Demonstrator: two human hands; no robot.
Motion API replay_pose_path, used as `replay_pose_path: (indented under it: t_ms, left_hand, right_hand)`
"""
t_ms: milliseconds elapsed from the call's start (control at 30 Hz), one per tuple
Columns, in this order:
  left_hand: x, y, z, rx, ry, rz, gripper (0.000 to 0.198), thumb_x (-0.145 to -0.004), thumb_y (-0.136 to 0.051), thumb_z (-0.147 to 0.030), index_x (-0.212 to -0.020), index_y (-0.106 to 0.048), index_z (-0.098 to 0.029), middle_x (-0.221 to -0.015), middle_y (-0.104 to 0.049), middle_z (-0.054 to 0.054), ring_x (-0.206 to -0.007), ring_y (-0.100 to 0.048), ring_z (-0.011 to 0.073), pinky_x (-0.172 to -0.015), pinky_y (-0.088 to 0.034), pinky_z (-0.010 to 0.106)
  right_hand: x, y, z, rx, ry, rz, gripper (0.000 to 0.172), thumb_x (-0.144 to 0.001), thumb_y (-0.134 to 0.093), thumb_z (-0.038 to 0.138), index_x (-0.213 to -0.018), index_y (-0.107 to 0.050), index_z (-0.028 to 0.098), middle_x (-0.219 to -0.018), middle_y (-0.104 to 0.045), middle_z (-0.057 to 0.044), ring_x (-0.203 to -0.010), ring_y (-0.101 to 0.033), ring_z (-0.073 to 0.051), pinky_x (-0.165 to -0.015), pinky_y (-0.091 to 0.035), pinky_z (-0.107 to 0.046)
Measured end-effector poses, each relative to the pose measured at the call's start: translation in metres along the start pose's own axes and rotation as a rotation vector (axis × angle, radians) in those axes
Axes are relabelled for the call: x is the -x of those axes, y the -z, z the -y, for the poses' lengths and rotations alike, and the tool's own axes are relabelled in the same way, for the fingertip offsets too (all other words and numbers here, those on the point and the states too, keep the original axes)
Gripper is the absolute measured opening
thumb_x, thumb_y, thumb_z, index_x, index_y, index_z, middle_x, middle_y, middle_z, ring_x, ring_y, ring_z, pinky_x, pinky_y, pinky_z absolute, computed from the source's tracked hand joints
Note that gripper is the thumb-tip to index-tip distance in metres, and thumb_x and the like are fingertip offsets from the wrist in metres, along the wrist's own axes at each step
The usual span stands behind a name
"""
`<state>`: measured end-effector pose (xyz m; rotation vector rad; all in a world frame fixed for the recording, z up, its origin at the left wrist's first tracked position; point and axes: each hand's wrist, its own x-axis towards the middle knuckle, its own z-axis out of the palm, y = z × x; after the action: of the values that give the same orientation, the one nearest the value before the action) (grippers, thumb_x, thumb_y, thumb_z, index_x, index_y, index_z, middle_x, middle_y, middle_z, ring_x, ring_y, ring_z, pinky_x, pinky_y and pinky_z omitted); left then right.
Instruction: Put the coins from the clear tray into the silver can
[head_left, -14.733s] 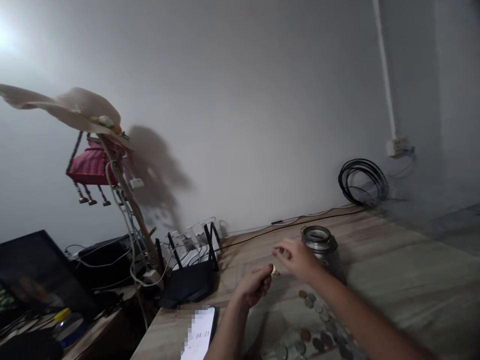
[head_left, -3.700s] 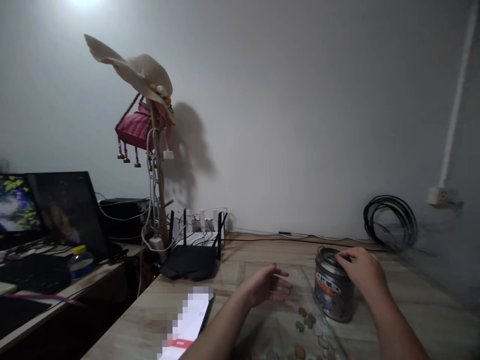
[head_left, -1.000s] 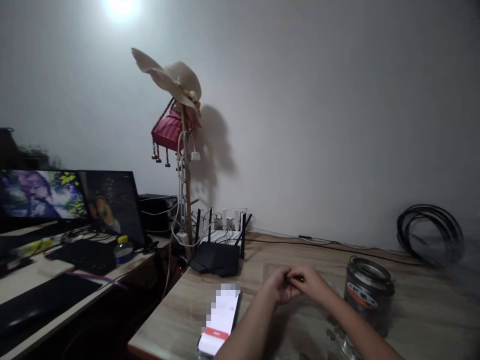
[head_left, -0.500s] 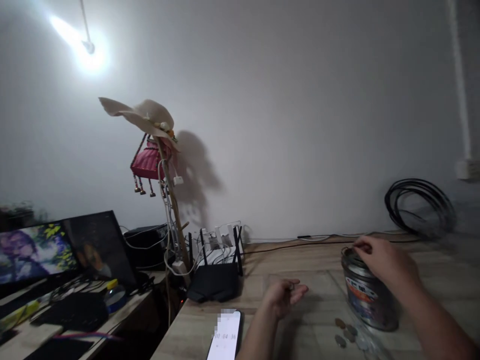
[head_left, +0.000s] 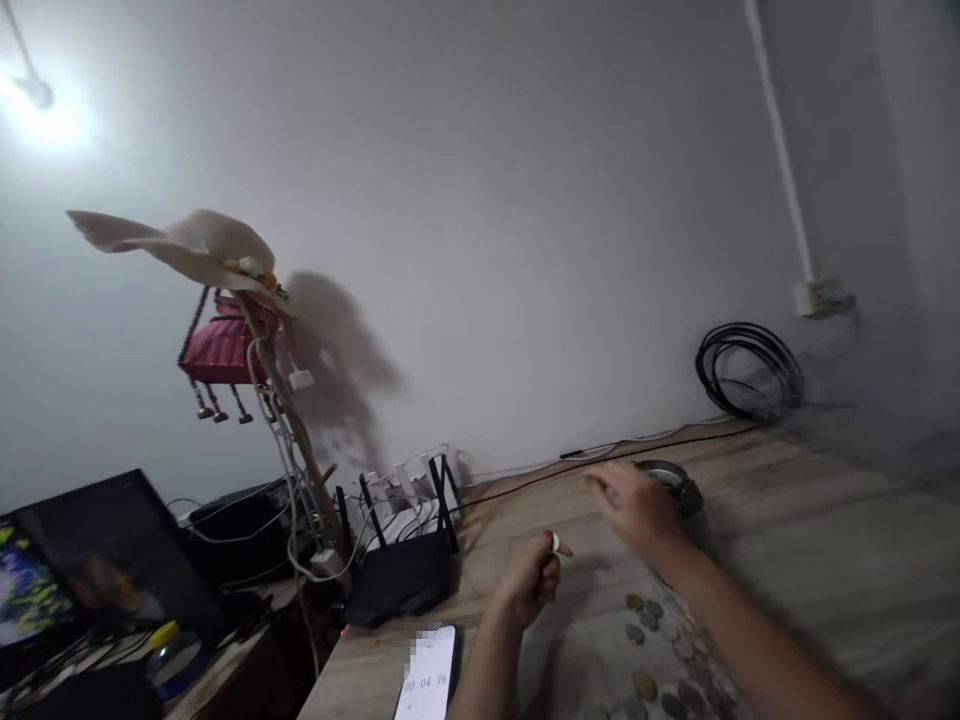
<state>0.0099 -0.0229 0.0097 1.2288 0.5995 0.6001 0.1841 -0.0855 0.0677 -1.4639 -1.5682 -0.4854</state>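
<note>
My left hand (head_left: 529, 582) is raised over the table, its fingers curled in, with a pale, shiny coin (head_left: 555, 543) pinched at the thumb and forefinger. To its right, my right hand (head_left: 637, 512) hangs in front of the metal tin (head_left: 686, 490), with bent, slightly blurred fingers pointing left; nothing shows in them. That hand and forearm cover much of the tin, whose round top rim faces up. Several loose coins (head_left: 645, 685), silvery and brassy, are spread on the table below my right forearm, which hides part of them.
A phone (head_left: 427, 672) showing a timer lies left of my left forearm. Behind it stands a black router (head_left: 401, 580) with antennas. A stick holds a hat (head_left: 202, 245) and a pink bag (head_left: 225, 345). Coiled black cable (head_left: 750, 370) rests at the wall.
My right hand has moved from the tin's top to its left side. My left hand has gone from an open palm to curled fingers pinching a coin. The view has swung right.
</note>
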Motion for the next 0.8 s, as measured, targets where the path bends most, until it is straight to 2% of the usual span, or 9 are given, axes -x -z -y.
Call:
replay_pose_path:
  t_ms: [133,233,300,400,467,533,600,700,800]
  left_hand:
    - [0.0,-0.001,0.0,0.029,0.09,-0.016,0.039,-0.065,-0.048,-0.056,-0.069,-0.04,-0.018,-0.041,-0.023,-0.01,-0.033,-0.014,0.002,-0.037,-0.001,0.019]
    - [0.001,-0.002,0.0,0.029,0.138,-0.006,0.04,-0.062,-0.05,-0.057,-0.069,-0.037,-0.019,-0.041,-0.024,-0.009,-0.034,-0.014,0.0022,-0.037,0.0,0.018]
    - [0.002,-0.004,-0.001,0.026,0.144,0.031,0.039,-0.065,-0.048,-0.056,-0.073,-0.041,-0.018,-0.042,-0.024,-0.009,-0.034,-0.013,0.002,-0.037,0.0,0.018]
    - [0.004,-0.006,-0.003,0.045,0.149,0.091,0.039,-0.071,-0.043,-0.052,-0.082,-0.049,-0.015,-0.045,-0.025,-0.008,-0.035,-0.015,0.0016,-0.036,-0.001,0.017]
    - [0.005,-0.007,-0.005,0.085,0.148,0.072,0.036,-0.074,-0.043,-0.047,-0.086,-0.051,-0.014,-0.047,-0.031,-0.007,-0.034,-0.018,0.001,-0.035,-0.003,0.017]
    - [0.005,-0.006,-0.006,0.157,0.143,0.005,0.031,-0.076,-0.042,-0.041,-0.086,-0.051,-0.013,-0.05,-0.039,-0.005,-0.034,-0.024,0.0004,-0.034,-0.006,0.015]
    - [0.005,-0.006,-0.008,0.236,0.142,-0.051,0.028,-0.077,-0.042,-0.036,-0.087,-0.052,-0.012,-0.055,-0.047,-0.002,-0.037,-0.034,0.0009,-0.034,-0.013,0.013]
    - [0.005,-0.005,-0.009,0.307,0.146,-0.049,0.027,-0.078,-0.041,-0.033,-0.087,-0.053,-0.011,-0.063,-0.055,0.003,-0.046,-0.047,0.0043,-0.04,-0.029,0.014]
    - [0.005,-0.004,-0.008,0.339,0.115,-0.022,0.027,-0.078,-0.041,-0.031,-0.089,-0.053,-0.009,-0.074,-0.06,0.008,-0.06,-0.056,0.0102,-0.054,-0.039,0.019]
  right_hand:
    - [0.018,-0.036,0.023,-0.173,0.008,0.409,0.025,-0.072,-0.045,0.034,-0.086,-0.062,0.022,-0.079,-0.063,-0.001,-0.07,-0.055,-0.013,-0.058,-0.035,-0.022]
    - [0.022,-0.046,0.022,-0.193,-0.028,0.535,0.02,-0.069,-0.049,0.031,-0.077,-0.064,0.022,-0.073,-0.064,-0.001,-0.065,-0.054,-0.012,-0.054,-0.033,-0.021]
    - [0.019,-0.041,0.02,-0.182,-0.037,0.477,0.017,-0.069,-0.048,0.029,-0.075,-0.063,0.022,-0.072,-0.063,0.0,-0.067,-0.054,-0.012,-0.056,-0.033,-0.021]
    - [0.009,-0.018,0.014,-0.085,-0.045,0.199,0.019,-0.074,-0.043,0.026,-0.078,-0.062,0.022,-0.078,-0.062,-0.002,-0.075,-0.052,-0.014,-0.063,-0.034,-0.023]
    - [0.002,0.002,0.003,0.041,-0.097,-0.006,0.022,-0.077,-0.04,0.024,-0.083,-0.06,0.021,-0.081,-0.062,-0.004,-0.079,-0.05,-0.015,-0.065,-0.033,-0.024]
    - [-0.004,0.019,-0.012,0.179,-0.179,-0.114,0.023,-0.076,-0.04,0.024,-0.084,-0.061,0.022,-0.081,-0.062,-0.005,-0.08,-0.049,-0.017,-0.062,-0.032,-0.026]
    - [-0.008,0.031,-0.03,0.278,-0.287,-0.095,0.022,-0.073,-0.043,0.026,-0.079,-0.064,0.024,-0.076,-0.062,-0.006,-0.077,-0.049,-0.019,-0.059,-0.031,-0.028]
    - [-0.009,0.037,-0.049,0.324,-0.414,0.015,0.022,-0.069,-0.046,0.029,-0.074,-0.066,0.025,-0.072,-0.062,-0.006,-0.073,-0.049,-0.02,-0.057,-0.03,-0.029]
    - [-0.008,0.035,-0.053,0.351,-0.436,0.052,0.022,-0.068,-0.046,0.031,-0.073,-0.067,0.025,-0.072,-0.062,-0.007,-0.077,-0.049,-0.022,-0.062,-0.03,-0.032]
